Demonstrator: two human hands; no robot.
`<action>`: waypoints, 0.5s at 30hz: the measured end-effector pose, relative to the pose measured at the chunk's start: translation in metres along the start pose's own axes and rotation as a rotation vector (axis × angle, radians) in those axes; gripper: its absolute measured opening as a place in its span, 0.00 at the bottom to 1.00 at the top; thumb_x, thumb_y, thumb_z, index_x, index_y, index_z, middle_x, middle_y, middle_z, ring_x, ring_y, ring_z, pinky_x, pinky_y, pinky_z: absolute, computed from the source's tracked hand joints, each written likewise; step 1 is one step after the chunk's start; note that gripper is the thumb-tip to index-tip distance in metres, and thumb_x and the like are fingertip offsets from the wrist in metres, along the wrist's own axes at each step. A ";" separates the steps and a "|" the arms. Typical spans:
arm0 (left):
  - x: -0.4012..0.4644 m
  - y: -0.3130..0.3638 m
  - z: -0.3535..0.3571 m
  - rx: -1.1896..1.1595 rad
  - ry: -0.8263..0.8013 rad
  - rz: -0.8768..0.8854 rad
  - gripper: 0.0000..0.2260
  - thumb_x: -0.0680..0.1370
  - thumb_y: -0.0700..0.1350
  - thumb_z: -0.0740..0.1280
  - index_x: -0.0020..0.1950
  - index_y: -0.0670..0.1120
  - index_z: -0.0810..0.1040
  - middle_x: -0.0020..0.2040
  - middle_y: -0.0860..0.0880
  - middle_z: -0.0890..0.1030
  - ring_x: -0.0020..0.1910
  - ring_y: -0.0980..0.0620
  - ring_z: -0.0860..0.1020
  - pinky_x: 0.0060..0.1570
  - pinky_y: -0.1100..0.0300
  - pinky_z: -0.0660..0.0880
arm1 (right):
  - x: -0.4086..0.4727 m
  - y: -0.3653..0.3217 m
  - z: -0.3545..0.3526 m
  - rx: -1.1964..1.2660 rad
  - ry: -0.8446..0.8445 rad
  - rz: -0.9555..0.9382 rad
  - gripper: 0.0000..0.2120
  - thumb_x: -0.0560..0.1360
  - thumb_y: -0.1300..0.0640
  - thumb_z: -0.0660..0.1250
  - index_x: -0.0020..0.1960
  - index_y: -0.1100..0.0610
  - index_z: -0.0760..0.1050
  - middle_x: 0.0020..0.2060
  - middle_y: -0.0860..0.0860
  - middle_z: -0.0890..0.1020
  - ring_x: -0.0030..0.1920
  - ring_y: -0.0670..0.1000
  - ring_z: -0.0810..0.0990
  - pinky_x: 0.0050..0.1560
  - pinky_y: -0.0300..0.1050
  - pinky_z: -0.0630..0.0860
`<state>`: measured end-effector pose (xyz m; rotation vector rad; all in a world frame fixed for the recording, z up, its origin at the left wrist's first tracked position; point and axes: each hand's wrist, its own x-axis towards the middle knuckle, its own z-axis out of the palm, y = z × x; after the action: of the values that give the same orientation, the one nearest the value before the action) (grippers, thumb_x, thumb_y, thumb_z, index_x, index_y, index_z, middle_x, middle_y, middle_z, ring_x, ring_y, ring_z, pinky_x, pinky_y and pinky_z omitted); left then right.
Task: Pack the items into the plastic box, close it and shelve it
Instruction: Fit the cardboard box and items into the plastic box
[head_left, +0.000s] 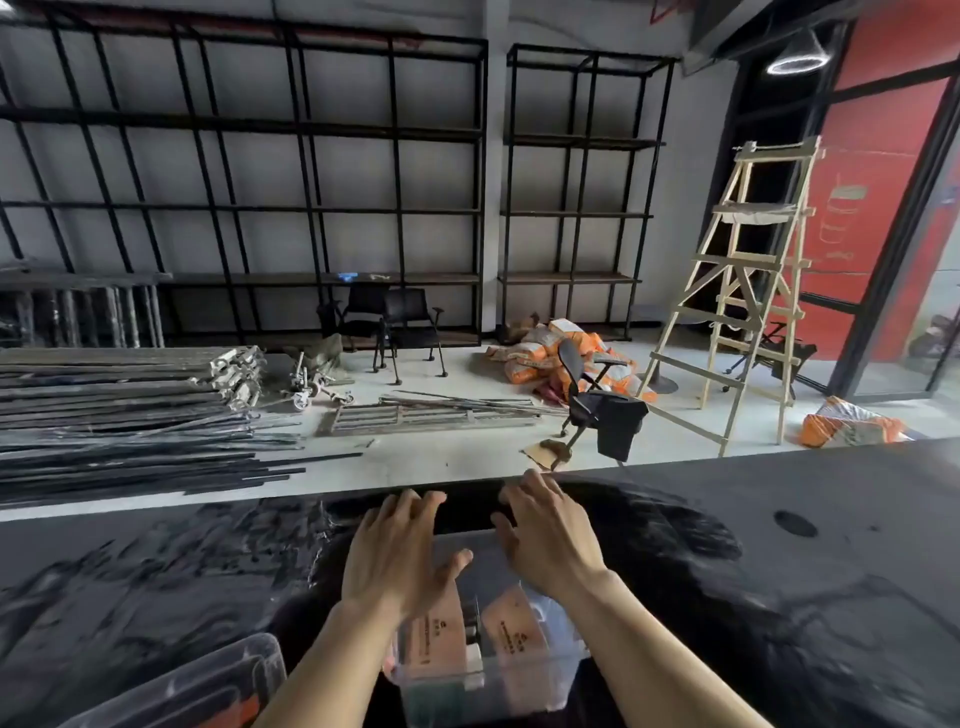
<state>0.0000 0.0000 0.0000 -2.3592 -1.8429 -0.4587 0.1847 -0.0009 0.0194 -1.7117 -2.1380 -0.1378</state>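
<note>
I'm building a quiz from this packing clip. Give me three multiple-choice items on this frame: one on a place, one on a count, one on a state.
1. Where does the wooden ladder stand?
A. right of the black shelving
B. left, on the metal bars
C. on the dark table

2. How many hands are over the clear plastic box?
A. none
B. one
C. two

3. How are the hands posed?
A. fists shut on a tool
B. fingers spread, palms down on the box top
C. gripping a chair

Answers: 1 A, the ladder stands by the red wall, right of the black shelving. 2 C, the left hand and the right hand both lie over the box. 3 B, both hands show spread fingers, flat on the box's top, with no grip on anything.
</note>
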 end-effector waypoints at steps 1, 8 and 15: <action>-0.002 0.002 0.004 -0.007 0.011 0.019 0.27 0.73 0.68 0.59 0.67 0.55 0.69 0.62 0.54 0.77 0.62 0.51 0.75 0.63 0.56 0.71 | -0.002 -0.001 0.004 0.002 -0.025 -0.004 0.11 0.79 0.49 0.61 0.56 0.53 0.75 0.54 0.50 0.79 0.54 0.55 0.79 0.47 0.50 0.77; -0.009 0.016 0.020 0.300 -0.313 0.015 0.13 0.75 0.41 0.65 0.60 0.50 0.76 0.55 0.48 0.84 0.57 0.45 0.80 0.59 0.51 0.71 | -0.020 -0.005 0.030 -0.085 -0.507 0.087 0.14 0.76 0.59 0.66 0.61 0.57 0.80 0.58 0.55 0.84 0.56 0.57 0.83 0.49 0.46 0.76; -0.002 0.038 0.032 0.479 -0.430 -0.041 0.21 0.74 0.44 0.66 0.68 0.46 0.72 0.60 0.45 0.81 0.60 0.43 0.78 0.59 0.50 0.72 | -0.017 -0.007 0.059 0.013 -0.659 0.317 0.27 0.75 0.59 0.69 0.72 0.61 0.67 0.64 0.59 0.80 0.63 0.61 0.79 0.58 0.52 0.78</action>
<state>0.0414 -0.0026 -0.0275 -2.1930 -1.8844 0.4795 0.1663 0.0000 -0.0398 -2.2856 -2.2159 0.6063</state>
